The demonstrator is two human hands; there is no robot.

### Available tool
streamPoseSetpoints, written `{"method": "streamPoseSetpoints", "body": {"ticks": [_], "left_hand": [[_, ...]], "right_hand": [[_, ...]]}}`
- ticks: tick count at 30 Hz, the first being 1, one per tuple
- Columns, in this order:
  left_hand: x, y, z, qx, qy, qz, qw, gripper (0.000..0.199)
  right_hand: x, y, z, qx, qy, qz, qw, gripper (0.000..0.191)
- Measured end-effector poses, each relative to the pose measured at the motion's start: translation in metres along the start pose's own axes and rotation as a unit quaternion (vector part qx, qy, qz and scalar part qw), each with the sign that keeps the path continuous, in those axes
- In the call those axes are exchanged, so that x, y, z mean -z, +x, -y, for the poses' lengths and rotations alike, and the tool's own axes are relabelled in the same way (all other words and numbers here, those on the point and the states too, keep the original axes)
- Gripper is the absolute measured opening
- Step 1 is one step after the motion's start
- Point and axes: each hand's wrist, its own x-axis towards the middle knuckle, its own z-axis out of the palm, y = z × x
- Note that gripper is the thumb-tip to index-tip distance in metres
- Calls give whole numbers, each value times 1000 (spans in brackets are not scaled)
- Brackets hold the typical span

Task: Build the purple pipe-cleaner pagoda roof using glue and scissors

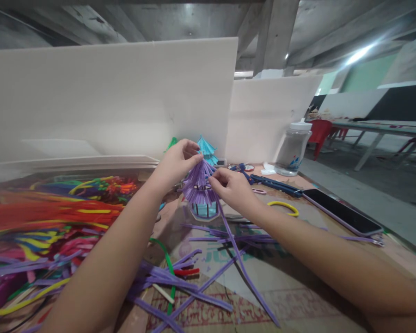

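Observation:
A small pagoda model [197, 183] stands in front of me, with two tiers of purple pipe-cleaner roof over a clear, dark-barred base. My left hand [176, 162] pinches the tip of its upper roof. Against that roof's right side, my right hand [233, 188] is closed in a pinch on a long purple pipe cleaner [236, 254], which hangs down from the model onto the table. Behind the model show a light-blue tiered roof [207, 147] and a bit of something green, partly hidden by my left hand. Loose purple pipe cleaners [183, 282] lie on the table below.
Bundles of coloured pipe cleaners [72, 212] fill the left side. To the right are a yellow-handled tool [287, 206], a dark-blue long-handled tool [277, 183], a phone [341, 210] and a clear bottle [293, 150]. White boards [125, 97] stand behind.

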Motion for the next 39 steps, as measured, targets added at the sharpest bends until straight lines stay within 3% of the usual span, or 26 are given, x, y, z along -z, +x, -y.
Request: {"method": "streamPoseSetpoints", "body": {"ticks": [2, 6, 9, 15, 20, 23, 26, 30, 33, 36, 39], "left_hand": [[4, -2, -6, 4, 35, -17, 999, 31], [10, -9, -20, 19, 45, 89, 995, 48], [12, -12, -27, 4, 20, 125, 992, 42], [9, -10, -26, 19, -88, 119, 989, 36], [5, -7, -18, 18, -210, 125, 970, 46], [4, -7, -17, 17, -223, 150, 963, 44], [6, -7, -20, 13, -220, 114, 969, 33], [18, -7, -26, 28, -170, 4, 985, 31], [27, -7, -25, 20, -41, -61, 997, 30], [27, -5, -17, 24, 44, -34, 998, 36], [18, -2, -4, 13, 44, 25, 999, 43]], "right_hand": [[1, -2, 4, 12, 18, -25, 999, 20], [2, -8, 12, 46, 15, -33, 998, 21], [1, -10, 14, 58, 4, -17, 998, 22], [5, -4, 8, 71, 38, 19, 997, 24], [7, -1, 10, 66, 109, -25, 991, 21], [9, -2, 13, 63, 145, -32, 987, 24], [13, -1, 12, 82, 128, -24, 988, 27], [17, 4, 1, 168, 5, -36, 985, 19], [15, 9, -12, 280, -90, -44, 955, 24], [12, 10, -21, 360, -148, -46, 920, 26], [10, 7, -24, 415, -182, -64, 889, 22]]}}
